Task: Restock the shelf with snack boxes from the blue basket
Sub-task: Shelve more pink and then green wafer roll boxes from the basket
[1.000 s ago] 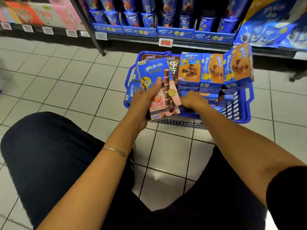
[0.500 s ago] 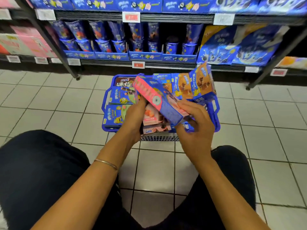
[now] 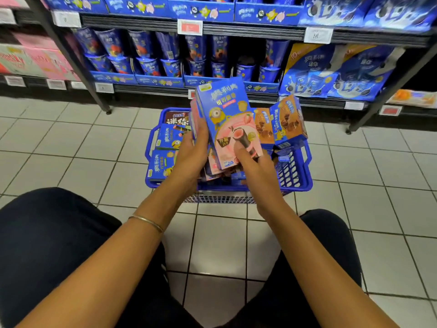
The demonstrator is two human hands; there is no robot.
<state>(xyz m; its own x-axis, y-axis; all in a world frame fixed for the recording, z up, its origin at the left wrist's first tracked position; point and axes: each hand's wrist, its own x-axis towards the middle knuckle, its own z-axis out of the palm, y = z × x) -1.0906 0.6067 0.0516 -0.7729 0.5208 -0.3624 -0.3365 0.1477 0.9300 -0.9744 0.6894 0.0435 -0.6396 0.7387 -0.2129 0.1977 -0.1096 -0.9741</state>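
Note:
A blue basket [image 3: 298, 183] stands on the tiled floor in front of me, filled with snack boxes. My left hand [image 3: 192, 150] grips a small stack of pink-and-blue snack boxes [image 3: 227, 119] held upright above the basket. My right hand [image 3: 253, 166] holds the lower front of the same stack, thumb pressed on the front box. Orange-and-blue boxes [image 3: 287, 119] stand at the basket's right side, and blue boxes [image 3: 165, 150] lie at its left. The shelf [image 3: 236, 31] rises just behind the basket.
The lower shelf holds rows of blue snack cups [image 3: 170, 58] and large blue bags [image 3: 338, 74] to the right. Pink cartons [image 3: 35, 58] fill the left bay. Dark shelf uprights [image 3: 78, 65] reach the floor. My knees flank the basket.
The top box went from tilted flat to upright, front facing me, joined to the stack. Both hands rose with the stack, and my view lifted toward the shelf.

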